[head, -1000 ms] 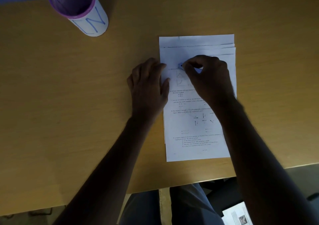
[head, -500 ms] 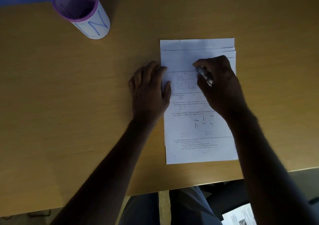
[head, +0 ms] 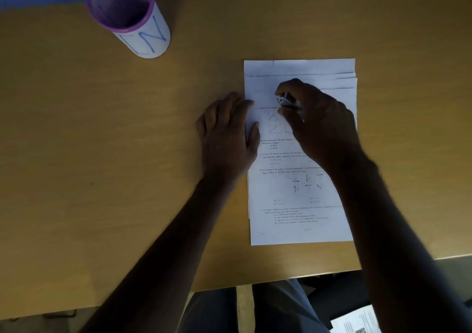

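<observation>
A stack of printed white sheets (head: 301,205) lies on the wooden table (head: 127,154), slightly fanned at the top edge. My left hand (head: 226,138) lies flat with straight fingers on the stack's left edge. Over the upper part of the top sheet, my right hand (head: 319,121) grips a small pen-like object (head: 287,100) with a silvery end; most of the object is hidden by my fingers.
A purple mesh pen cup (head: 130,18) wrapped in white paper with blue letters stands at the table's back left. Below the near table edge are my legs (head: 242,309) and another printed paper (head: 357,322) at the bottom right.
My right hand shifted from the sheet's top left toward the right, then back a little, turning the object so its silvery end shows. My left hand stayed on the paper's edge.
</observation>
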Demonstrator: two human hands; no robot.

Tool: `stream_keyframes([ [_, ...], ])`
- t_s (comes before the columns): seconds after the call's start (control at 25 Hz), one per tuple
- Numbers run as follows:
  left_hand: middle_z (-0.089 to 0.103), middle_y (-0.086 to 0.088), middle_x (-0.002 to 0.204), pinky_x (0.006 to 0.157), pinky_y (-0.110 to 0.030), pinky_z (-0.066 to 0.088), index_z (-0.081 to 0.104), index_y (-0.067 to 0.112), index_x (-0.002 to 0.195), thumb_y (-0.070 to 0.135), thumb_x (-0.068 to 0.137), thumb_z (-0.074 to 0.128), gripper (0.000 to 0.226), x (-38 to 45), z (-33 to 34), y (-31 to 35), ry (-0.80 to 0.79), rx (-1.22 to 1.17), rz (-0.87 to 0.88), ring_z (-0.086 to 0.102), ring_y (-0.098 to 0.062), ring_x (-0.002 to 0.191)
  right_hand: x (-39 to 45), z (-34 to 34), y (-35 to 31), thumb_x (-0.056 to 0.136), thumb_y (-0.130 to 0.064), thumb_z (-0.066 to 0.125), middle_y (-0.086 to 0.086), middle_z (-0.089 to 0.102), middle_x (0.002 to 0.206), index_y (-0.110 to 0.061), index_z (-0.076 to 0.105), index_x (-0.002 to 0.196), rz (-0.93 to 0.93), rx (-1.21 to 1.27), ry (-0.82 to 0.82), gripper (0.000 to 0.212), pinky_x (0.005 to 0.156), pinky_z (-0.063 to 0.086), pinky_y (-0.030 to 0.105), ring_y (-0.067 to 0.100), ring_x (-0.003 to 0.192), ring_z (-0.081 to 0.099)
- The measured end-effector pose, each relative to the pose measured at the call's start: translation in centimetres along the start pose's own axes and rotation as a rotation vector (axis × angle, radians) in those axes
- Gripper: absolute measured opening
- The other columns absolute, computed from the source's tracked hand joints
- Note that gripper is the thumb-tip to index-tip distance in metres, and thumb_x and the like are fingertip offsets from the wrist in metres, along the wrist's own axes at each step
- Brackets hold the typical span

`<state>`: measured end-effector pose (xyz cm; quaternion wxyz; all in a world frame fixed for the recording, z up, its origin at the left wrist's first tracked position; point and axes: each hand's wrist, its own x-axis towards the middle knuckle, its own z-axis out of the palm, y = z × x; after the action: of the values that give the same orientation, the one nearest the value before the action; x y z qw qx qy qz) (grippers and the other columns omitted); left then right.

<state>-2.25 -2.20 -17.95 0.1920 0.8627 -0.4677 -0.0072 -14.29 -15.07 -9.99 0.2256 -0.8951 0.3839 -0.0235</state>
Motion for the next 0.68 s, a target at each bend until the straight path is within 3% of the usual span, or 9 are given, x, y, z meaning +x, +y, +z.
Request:
stream_keyframes([
  [0.08,0.058,-0.004,0.144,0.106,-0.041,0.036,0.064,0.020,0.131,0.042,0.096,0.059,0.042,0.00,-0.09,0.02,0.000,-0.006,-0.003,0.044,-0.026,0.133,0.16,-0.07,0.06,0.100,-0.027,0.067,-0.003,0.071,0.120,-0.029,0.056,0.123,0.015,0.036,-0.029,0.025,0.084,0.059,0.038,0.022,0.101,0.072],
  [0.2,0.058,-0.004,0.143,0.105,-0.041,0.036,0.063,0.020,0.131,0.041,0.096,0.058,0.041,-0.05,-0.27,0.08,-0.007,-0.004,-0.006,0.045,-0.026,0.132,0.48,0.21,0.03,0.100,-0.022,0.067,-0.002,0.068,0.124,-0.027,0.059,0.123,-0.010,0.009,-0.088,0.025,0.090,0.059,0.037,0.021,0.110,0.069],
  [0.36,0.058,-0.004,0.143,0.105,-0.041,0.037,0.064,0.019,0.131,0.041,0.096,0.058,0.042,0.01,-0.37,0.15,-0.023,-0.006,-0.013,0.045,-0.026,0.132,0.65,0.48,-0.28,0.097,-0.020,0.071,-0.003,0.071,0.126,-0.027,0.057,0.137,0.019,0.061,-0.070,0.043,0.094,0.057,0.034,0.018,0.109,0.069],
  [0.48,0.058,-0.004,0.143,0.106,-0.042,0.037,0.064,0.019,0.131,0.041,0.096,0.059,0.042,-0.02,-0.42,0.25,-0.027,-0.009,-0.013,0.046,-0.027,0.133,0.47,0.09,-0.02,0.095,-0.022,0.073,-0.001,0.074,0.115,-0.023,0.065,0.122,0.002,0.065,0.005,0.029,0.089,0.060,0.037,0.019,0.095,0.070],
  [0.68,0.058,-0.004,0.143,0.106,-0.041,0.035,0.063,0.019,0.132,0.041,0.095,0.059,0.042,-0.03,-0.53,0.20,-0.030,-0.003,-0.015,0.044,-0.026,0.133,0.52,-0.27,0.41,0.098,-0.027,0.068,0.005,0.068,0.124,-0.023,0.066,0.127,0.026,0.097,-0.019,0.029,0.086,0.053,0.025,0.019,0.104,0.069],
])
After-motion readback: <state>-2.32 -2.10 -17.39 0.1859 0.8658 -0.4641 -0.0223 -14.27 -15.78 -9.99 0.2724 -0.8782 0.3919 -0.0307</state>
